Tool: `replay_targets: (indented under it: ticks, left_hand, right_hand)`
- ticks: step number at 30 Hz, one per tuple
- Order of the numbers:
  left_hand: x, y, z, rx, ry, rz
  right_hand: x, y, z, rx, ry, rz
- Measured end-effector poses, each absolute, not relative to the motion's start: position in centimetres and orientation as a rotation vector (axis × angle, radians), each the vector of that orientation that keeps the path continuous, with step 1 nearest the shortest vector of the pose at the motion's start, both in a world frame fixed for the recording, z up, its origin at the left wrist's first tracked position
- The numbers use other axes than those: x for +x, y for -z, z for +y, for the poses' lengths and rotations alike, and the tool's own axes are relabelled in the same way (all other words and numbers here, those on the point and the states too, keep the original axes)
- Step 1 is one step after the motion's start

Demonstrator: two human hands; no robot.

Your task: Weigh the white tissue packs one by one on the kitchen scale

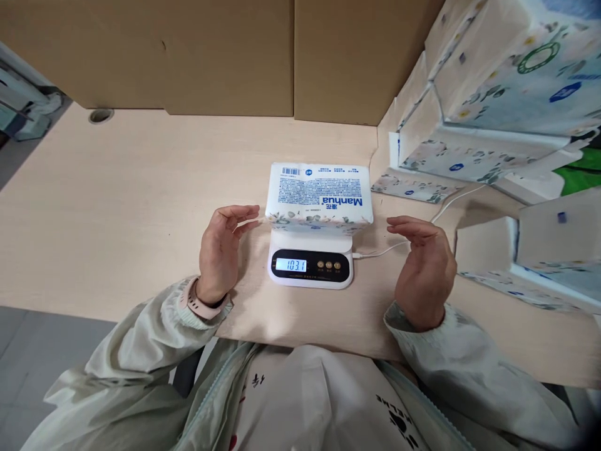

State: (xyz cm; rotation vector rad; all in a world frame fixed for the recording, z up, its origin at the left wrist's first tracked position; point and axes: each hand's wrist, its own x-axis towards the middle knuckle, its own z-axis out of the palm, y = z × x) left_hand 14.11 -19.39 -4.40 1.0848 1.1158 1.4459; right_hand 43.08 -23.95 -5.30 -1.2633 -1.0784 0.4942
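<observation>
A white pack of tissues (319, 194) with blue print lies on a small white digital scale (310, 241). The scale's lit display reads 103.1, and a white cable runs from its right side. My left hand (223, 250) is just left of the pack, fingers extended and apart from it, with nothing held. On the other side, my right hand (422, 266) stands a little away from the pack, palm turned inward, fingers stretched out and holding nothing.
Stacked tissue packs (498, 119) rise at the back right, and more packs (558, 250) lie at the right side. Brown cardboard (225, 56) stands along the back of the wooden table (117, 207). A round cable hole (101, 116) is at the back left.
</observation>
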Motion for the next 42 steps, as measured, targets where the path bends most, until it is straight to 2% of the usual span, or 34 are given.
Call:
replay_targets:
  ticks: [25, 42]
  left_hand:
    - [13.9, 4.2, -19.1, 1.067, -1.386, 1.008]
    - [14.0, 4.6, -19.2, 1.194, -1.207, 0.846]
  right_hand:
    - [43.0, 5.1, -24.6, -1.196, -0.555, -1.164]
    - [42.4, 4.5, -24.4, -1.135, -0.754, -1.044]
